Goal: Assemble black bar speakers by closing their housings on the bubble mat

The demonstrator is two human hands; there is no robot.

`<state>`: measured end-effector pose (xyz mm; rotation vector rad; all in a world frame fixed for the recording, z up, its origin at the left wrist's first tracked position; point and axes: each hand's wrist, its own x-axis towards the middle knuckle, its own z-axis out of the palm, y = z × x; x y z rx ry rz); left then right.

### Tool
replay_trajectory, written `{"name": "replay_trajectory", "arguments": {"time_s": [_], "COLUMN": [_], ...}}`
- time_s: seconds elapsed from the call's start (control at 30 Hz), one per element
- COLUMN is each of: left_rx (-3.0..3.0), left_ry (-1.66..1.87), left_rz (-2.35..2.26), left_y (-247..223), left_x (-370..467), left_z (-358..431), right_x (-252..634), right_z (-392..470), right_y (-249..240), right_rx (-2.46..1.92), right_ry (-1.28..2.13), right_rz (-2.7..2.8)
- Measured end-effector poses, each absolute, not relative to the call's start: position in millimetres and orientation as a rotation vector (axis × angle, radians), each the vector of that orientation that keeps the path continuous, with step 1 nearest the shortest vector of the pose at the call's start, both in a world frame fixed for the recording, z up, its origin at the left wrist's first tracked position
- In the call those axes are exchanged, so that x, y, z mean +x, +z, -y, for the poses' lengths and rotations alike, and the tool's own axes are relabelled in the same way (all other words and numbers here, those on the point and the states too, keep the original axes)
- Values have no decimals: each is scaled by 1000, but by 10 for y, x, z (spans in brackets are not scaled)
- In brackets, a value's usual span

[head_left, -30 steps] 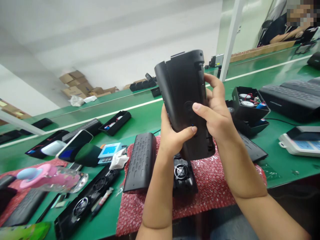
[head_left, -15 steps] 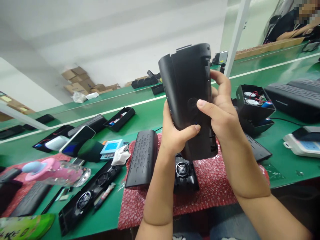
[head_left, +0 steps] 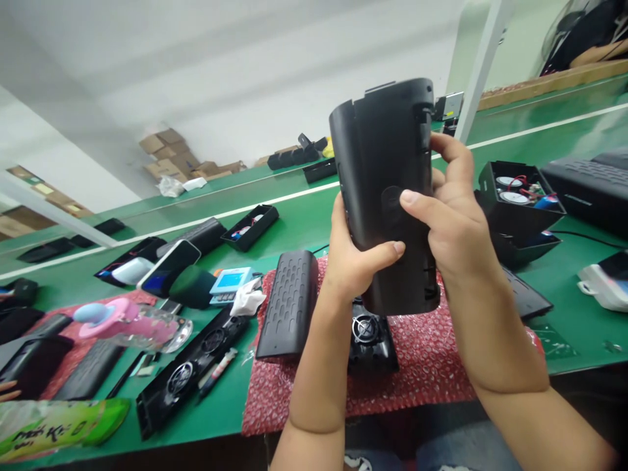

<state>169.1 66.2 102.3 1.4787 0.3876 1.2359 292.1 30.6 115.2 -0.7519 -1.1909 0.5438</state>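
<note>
Both hands hold a tall black plastic speaker housing [head_left: 387,190] upright in the air above the green desk [head_left: 294,222], its smooth curved back turned to the camera. The left hand [head_left: 356,258] wraps the lower left edge, thumb lying across the face; the right hand [head_left: 449,222] closes round the right edge, its thumb pressing a round recessed spot near the middle and its fingers curled behind. Each grip is closed firmly on the shell, and nothing else is in either hand. Judging by the closed back and the notched top edge, the shell looks assembled on this side, though whether its front is fitted cannot be seen. Below it, on a red bubble-wrap mat [head_left: 417,366], lie a black perforated speaker grille [head_left: 287,304] and a black inner part with a small round fan [head_left: 367,333], both apart from the housing, so some pieces appear still unmounted. To the right an open black box-like shell [head_left: 517,203] holds two round white-faced drivers with red wires and a blue cell. Farther left a shallow black tray-shaped shell [head_left: 250,226] contains wiring and small parts, and a long black panel with two round fans [head_left: 189,373] lies beside a small tube.
</note>
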Motion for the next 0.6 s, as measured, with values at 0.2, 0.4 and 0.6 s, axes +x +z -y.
{"name": "replay_trajectory", "arguments": {"time_s": [0.2,0.4,0.6], "left_rx": [1484,1504,1505], "left_ry": [1236,1238,1223], "left_rz": [-358,-375,-381], "left_y": [1016,1017,1036], "left_x": [1697,1690,1679], "left_z": [-700,-690,-664], "right_x": [2996,2994,2952], "right_z": [-414,-398,-366], "right_y": [1079,1085,1109], "right_rx": [-734,-740,-746], "right_ry": [473,488,499], "right_rz": [1285,1277,1237]}}
